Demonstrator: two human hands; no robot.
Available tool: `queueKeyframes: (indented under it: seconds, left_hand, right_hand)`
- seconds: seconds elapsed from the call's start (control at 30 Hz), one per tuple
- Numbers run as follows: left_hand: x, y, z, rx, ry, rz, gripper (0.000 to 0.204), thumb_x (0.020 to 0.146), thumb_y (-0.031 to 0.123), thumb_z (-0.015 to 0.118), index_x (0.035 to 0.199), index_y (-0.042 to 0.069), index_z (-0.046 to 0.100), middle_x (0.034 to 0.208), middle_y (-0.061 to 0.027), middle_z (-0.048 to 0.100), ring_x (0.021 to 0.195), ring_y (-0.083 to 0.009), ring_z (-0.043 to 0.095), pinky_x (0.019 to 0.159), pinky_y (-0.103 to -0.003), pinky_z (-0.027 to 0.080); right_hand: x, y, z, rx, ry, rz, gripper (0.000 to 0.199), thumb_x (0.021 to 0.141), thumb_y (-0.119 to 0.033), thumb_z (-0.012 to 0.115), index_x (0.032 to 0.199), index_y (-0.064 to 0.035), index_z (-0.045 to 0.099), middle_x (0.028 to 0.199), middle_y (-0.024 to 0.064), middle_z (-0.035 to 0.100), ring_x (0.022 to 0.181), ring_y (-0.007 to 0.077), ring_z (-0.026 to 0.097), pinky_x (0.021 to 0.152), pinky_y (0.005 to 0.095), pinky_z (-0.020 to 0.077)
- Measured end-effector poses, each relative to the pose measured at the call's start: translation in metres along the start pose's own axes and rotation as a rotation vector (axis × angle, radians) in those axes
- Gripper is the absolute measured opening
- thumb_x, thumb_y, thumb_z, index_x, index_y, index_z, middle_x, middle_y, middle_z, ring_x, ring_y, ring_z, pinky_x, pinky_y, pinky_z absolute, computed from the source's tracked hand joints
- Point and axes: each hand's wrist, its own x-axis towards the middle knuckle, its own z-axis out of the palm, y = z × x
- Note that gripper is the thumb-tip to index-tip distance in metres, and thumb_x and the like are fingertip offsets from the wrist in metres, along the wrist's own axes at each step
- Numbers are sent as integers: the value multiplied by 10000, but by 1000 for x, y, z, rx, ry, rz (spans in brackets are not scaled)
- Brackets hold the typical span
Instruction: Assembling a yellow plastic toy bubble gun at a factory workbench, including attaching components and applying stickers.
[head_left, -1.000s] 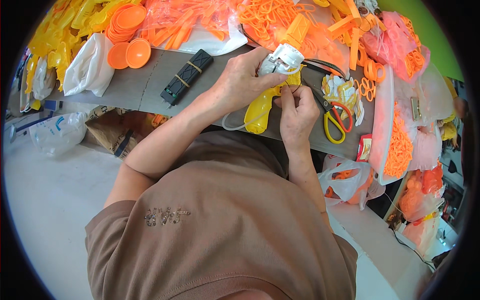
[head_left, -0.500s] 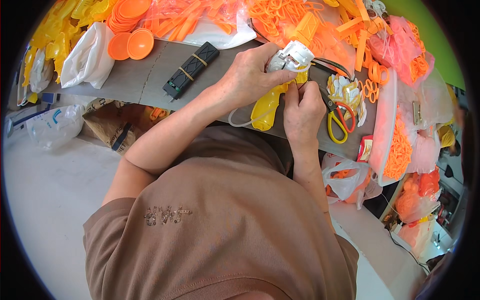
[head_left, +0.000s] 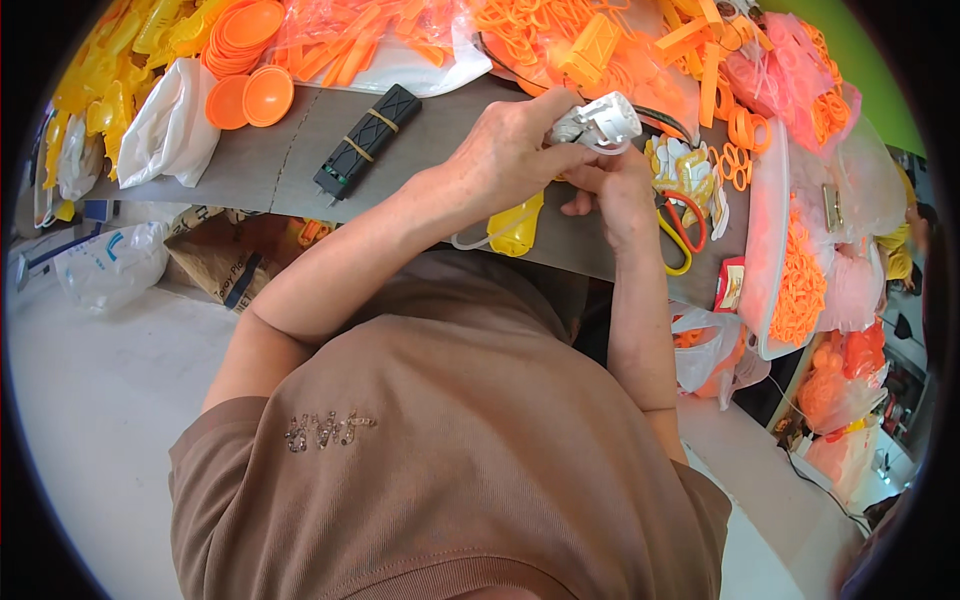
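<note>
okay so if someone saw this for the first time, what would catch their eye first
Probably the heaps of bright orange plastic parts along the far edge of the grey table. Next, at the centre, the left hand and right hand meet on a small white plastic piece. A black rectangular block lies to their left.

Even, bright light is falling from overhead; no hard shadows are showing on the bench (head_left: 300, 150). Soft shade is sitting under the bench edge toward 9 o'clock. Glare is blooming on the clear plastic bags (head_left: 400, 60) at 12 o'clock and washing out the pale floor (head_left: 90, 400) at 8 o'clock. Fisheye distortion is bending edges toward a black circular rim. The centre is staying sharp; the 3 o'clock margin is smearing.
</note>
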Motion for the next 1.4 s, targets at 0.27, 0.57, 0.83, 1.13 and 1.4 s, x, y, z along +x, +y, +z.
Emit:
queueKeyframes:
  seconds: [0.27, 0.57, 0.83, 1.13, 1.4]
  left_hand:
    - [2, -13, 2, 30, 34, -13, 355, 791, 182, 713, 1064, 19, 554, 739, -166, 633, 673, -286, 650, 593, -370, 496]
    - [2, -13, 6, 131, -14, 69, 391, 801, 151, 711, 1133, 25, 547, 796, -143, 648, 678, -232, 625, 606, -340, 496]
    - [3, -14, -2, 217, -60, 118, 371, 803, 173, 680, 1120, 40, 541, 846, -172, 652, 814, -351, 637, 694, -416, 504]
    - [10, -4, -9, 251, -133, 177, 498, 775, 160, 732, 1206, 38, 515, 873, -184, 653, 804, -324, 653, 683, -388, 512]
    - [-43, 54, -11, 47, -284, -34, 605, 740, 101, 745, 1252, 36, 429, 848, -136, 571, 739, -306, 609, 649, -388, 502]
  right_hand:
    - [-32, 33, 30, 176, 343, -406, 400, 786, 64, 646, 1152, 43, 486, 996, 153, 582, 664, 158, 612, 583, 273, 542]
    - [-30, 56, 29, -737, 408, -849, 367, 736, 136, 613, 1098, 81, 585, 1017, 178, 514, 868, 300, 570, 726, 353, 495]
    - [-30, 46, 27, -812, 310, -867, 336, 789, 74, 609, 1124, 56, 585, 1069, 168, 537, 848, 258, 584, 697, 336, 499]
    - [-8, 7, -2, -252, 258, -740, 313, 918, -138, 600, 1190, 9, 555, 1110, 68, 585, 949, 95, 533, 803, 239, 452]
    - [16, 26, -15, 378, 247, -592, 294, 954, -155, 534, 1200, 5, 533, 1054, 66, 616, 901, 128, 586, 750, 274, 482]
